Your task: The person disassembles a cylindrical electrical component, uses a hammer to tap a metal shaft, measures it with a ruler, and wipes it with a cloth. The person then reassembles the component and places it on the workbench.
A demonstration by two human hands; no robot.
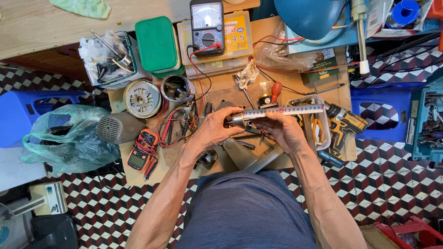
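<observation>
My left hand (214,129) is curled around the end of a short metal cylindrical part with a dull steel tip (238,121), fingers wrapped over the top and thumb underneath, wrist bent inward over the low wooden work board (341,94). My right hand (281,131) comes in from the other side, fingers closed on the same part's far end and pinching a pale measuring tape strip with dark markings (284,110), which lies stretched flat along the part and runs out to the right past my knuckles. Both forearms angle in from my knees, elbows wide, so the hands meet just in front of my lap.

How much of the metal part lies between my palms I cannot tell; my fingers cover its middle. The tape's free end crosses over a clear plastic tray of hand tools (325,133), and just beyond that lies a yellow and black cordless drill (344,124). Under my wrists a grey metal arm-shaped casting (244,154) is half hidden. To the left sit an orange digital multimeter with red leads (140,154), a round silver motor housing (142,98) and a grey vented cover (117,128). Farther up stand a green-lidded plastic box (157,44) and a black analogue meter (207,25), its top cut off by the frame.
</observation>
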